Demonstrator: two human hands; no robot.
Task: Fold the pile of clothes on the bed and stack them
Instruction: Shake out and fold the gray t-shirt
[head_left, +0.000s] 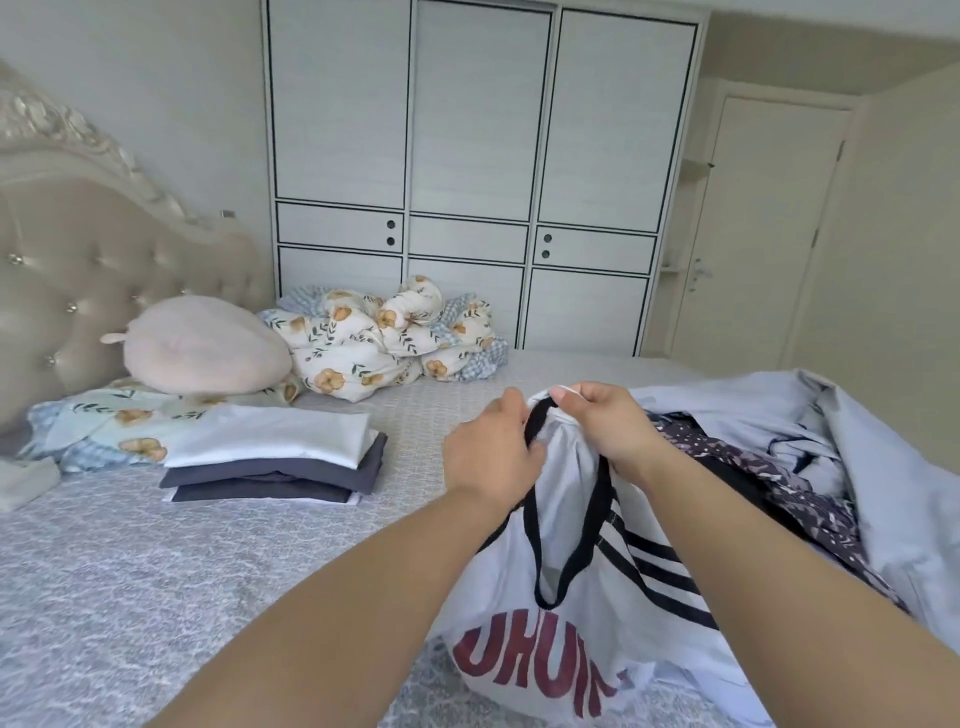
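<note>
White with black trim and dark red letters, the shirt (571, 613) hangs above the bed (130, 571), held up by both hands. The left hand (488, 452) has its grip curled round the black collar; the right hand (608, 431) pinches the top edge. A folded stack (270, 457) lies left; the unfolded pile (831, 467) lies right.

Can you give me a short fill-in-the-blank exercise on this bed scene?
1. Both hands hold up a white shirt with ____ trim at the neckline.
2. The top garment on the folded stack is ____.
3. The lettering on the held shirt is dark ____.
4. The unfolded pile lies to the person's ____.

Missing words: black; white; red; right
</note>
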